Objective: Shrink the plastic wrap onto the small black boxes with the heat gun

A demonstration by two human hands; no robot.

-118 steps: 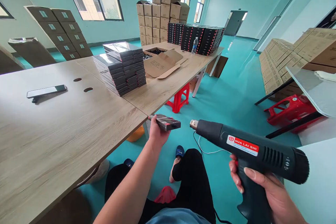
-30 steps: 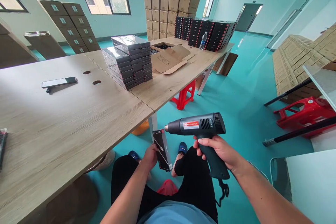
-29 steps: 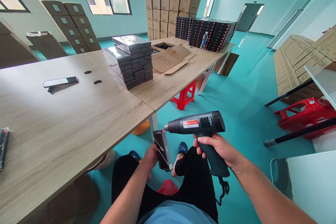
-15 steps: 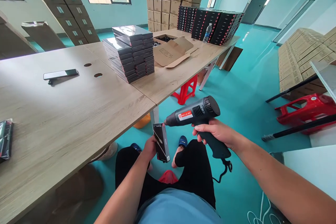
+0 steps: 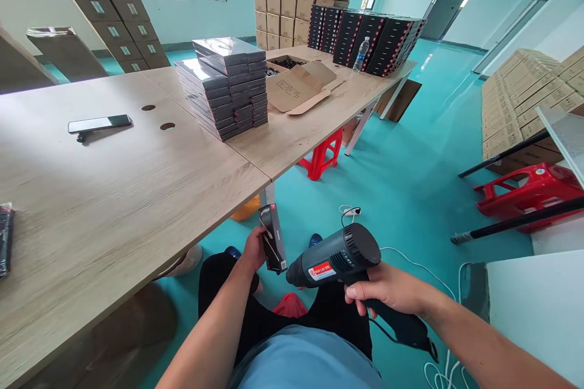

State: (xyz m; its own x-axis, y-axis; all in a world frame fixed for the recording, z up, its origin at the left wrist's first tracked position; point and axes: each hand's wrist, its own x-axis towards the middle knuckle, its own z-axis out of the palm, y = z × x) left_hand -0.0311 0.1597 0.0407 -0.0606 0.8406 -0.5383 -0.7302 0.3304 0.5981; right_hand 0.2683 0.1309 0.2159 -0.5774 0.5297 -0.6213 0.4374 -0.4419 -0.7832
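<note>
My left hand is closed around the side of a slim black box with a picture on its front, held upright and slightly tilted beyond the table edge. In my right hand is a dark heat gun with a red and white label, gripped by its handle. The nozzle points left, close to the lower right corner of the box. A black cord trails from the handle's end. On the table, a stack of similar wrapped boxes stands ahead of my hands.
The wooden table runs along my left and ahead. It bears a phone, a wrapped black box, an opened carton, a water bottle and rows of black boxes. Red stools and a power strip are on the floor.
The heat gun has moved down, its nozzle going from the box's top to near its lower corner. The box has risen slightly and turned in my left hand.
</note>
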